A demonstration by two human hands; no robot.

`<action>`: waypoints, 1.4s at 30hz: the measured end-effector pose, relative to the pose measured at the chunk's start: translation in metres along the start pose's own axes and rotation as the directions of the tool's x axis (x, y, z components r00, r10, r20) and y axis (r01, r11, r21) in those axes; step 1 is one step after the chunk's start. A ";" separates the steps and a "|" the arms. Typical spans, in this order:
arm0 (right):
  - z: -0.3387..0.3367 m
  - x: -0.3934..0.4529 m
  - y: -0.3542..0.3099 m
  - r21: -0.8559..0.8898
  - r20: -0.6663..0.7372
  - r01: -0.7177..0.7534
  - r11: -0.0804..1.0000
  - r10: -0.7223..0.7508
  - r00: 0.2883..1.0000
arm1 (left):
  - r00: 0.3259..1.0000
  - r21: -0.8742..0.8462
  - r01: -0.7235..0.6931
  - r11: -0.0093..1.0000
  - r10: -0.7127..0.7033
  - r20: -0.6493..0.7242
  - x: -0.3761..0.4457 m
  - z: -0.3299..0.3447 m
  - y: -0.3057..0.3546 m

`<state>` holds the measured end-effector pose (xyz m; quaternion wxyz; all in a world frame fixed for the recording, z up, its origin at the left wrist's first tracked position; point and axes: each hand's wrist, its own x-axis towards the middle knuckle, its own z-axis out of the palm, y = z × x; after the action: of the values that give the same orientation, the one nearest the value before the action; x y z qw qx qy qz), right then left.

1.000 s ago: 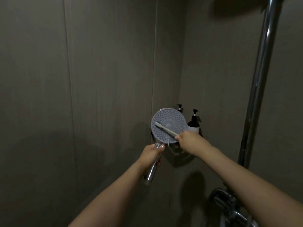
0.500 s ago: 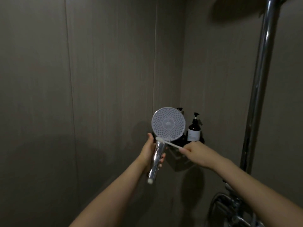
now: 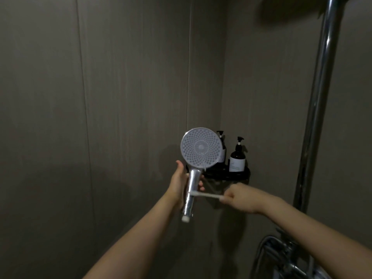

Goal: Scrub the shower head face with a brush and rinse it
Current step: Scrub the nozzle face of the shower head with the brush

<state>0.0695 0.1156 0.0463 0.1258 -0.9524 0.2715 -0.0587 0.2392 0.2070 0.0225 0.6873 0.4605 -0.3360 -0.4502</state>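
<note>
Head view: left hand (image 3: 178,185) grip closed round shower head (image 3: 201,151) handle, right hand (image 3: 239,198) pinching brush (image 3: 205,195) at 6 o'clock below face; wet chrome may slip.

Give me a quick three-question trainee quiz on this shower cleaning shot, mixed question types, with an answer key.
1. True or false: the brush is touching the round face of the shower head.
2. Which of the two hands grips the shower head's handle? A) left hand B) right hand C) both
3. Fill in: behind the shower head, the corner shelf holds two dark pump ____.

Key: 1. False; the brush is down by the handle, below the face. 2. A. 3. bottles.
</note>
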 end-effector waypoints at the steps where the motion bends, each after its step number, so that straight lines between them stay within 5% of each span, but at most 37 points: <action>1: -0.003 0.001 0.001 0.029 -0.080 0.012 1.000 -0.010 0.997 | 1.000 0.012 -0.005 1.000 0.005 -0.002 0.001 -0.001 0.000; 3: -0.006 0.004 0.005 0.069 -0.165 0.021 0.997 -0.010 0.986 | 1.000 -0.008 -0.011 1.000 0.011 0.010 0.001 -0.001 0.001; 6: 0.002 0.002 0.005 -0.022 0.023 0.057 0.998 -0.056 0.998 | 1.000 -0.066 -0.006 0.998 0.008 0.030 0.002 0.000 0.006; 10: 0.001 0.005 0.002 -0.007 -0.136 0.062 0.998 -0.062 0.989 | 1.000 -0.008 -0.004 1.000 0.004 0.029 0.004 -0.002 0.006; 14: 0.010 0.005 -0.009 -0.212 0.069 0.131 0.968 -0.119 0.990 | 0.999 0.003 0.023 1.000 -0.023 0.042 0.002 0.000 0.007; 18: -0.006 0.012 -0.005 -0.085 -0.148 0.056 0.995 -0.069 0.987 | 0.998 -0.010 0.026 1.000 -0.026 0.056 0.002 0.002 0.008; 21: 0.001 0.010 -0.005 -0.185 0.022 0.112 0.976 -0.110 0.994 | 0.991 -0.011 0.075 0.997 -0.073 0.116 0.001 0.001 0.010; 25: -0.008 0.013 -0.007 -0.177 -0.093 0.077 0.981 -0.095 0.991 | 0.985 -0.038 0.089 0.995 -0.083 0.149 0.002 0.001 0.007; 27: -0.007 0.011 -0.008 -0.218 -0.027 0.118 0.969 -0.127 0.992 | 0.983 -0.064 0.091 0.994 -0.080 0.163 0.003 0.001 0.008; 29: 0.000 0.008 -0.010 -0.285 0.075 0.179 0.942 -0.164 0.984 | 0.987 -0.037 0.078 0.996 -0.072 0.146 0.005 0.000 0.009; 33: -0.006 0.008 -0.007 -0.218 -0.007 0.151 0.964 -0.156 0.988 | 0.997 -0.042 0.042 0.998 -0.039 0.069 0.008 0.004 0.008; 36: -0.002 0.006 -0.006 -0.297 0.094 0.203 0.933 -0.183 0.979 | 1.000 -0.037 0.011 0.999 -0.010 0.024 0.008 0.005 0.009; 42: -0.006 0.008 -0.005 -0.361 0.059 0.178 0.915 -0.168 0.984 | 0.999 -0.035 -0.023 0.999 0.022 -0.037 0.009 0.000 0.008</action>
<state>0.0778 0.1143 0.0543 -0.0555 -0.9801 0.1907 -0.0054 0.2447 0.2000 0.0303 0.7063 0.4528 -0.3204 -0.4398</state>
